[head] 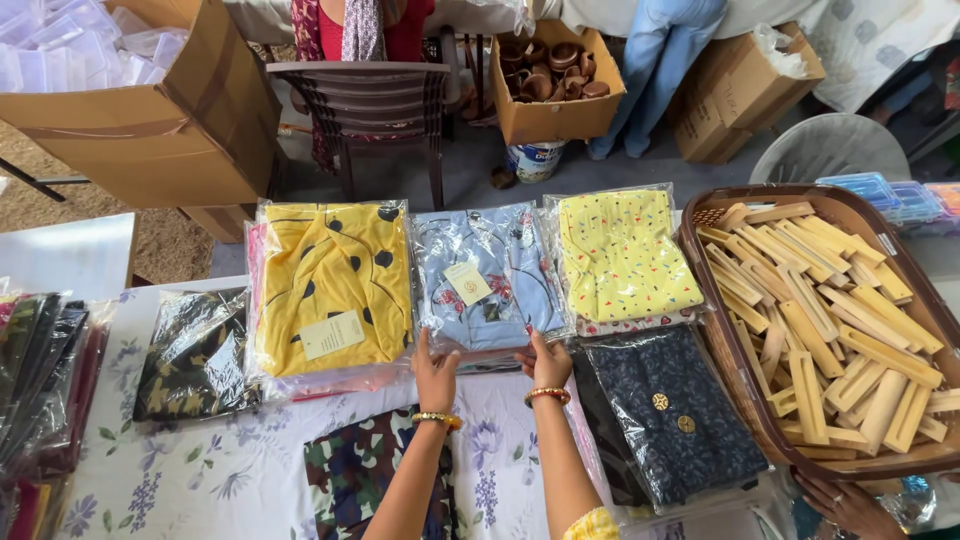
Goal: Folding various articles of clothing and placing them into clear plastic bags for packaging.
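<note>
My left hand (435, 372) and my right hand (547, 362) both grip the near edge of a clear-wrapped pale blue garment packet (480, 275) with a paper tag, lying at the table's middle. A yellow packet with dark spots (335, 285) lies to its left. On its right lies a yellow speckled packet (625, 255). A dark blue packet with gold buttons (665, 410) rests by my right wrist, and a camouflage packet (355, 470) sits under my left forearm. Both wrists wear bangles.
A brown basket (712, 340) of wooden pieces stands at the right, another person's hand (850, 505) below it. Dark packets (195, 360) and a stack (40, 390) lie left on the floral cloth (200, 480). Behind are a chair (370, 100), cardboard boxes (150, 130) and standing people.
</note>
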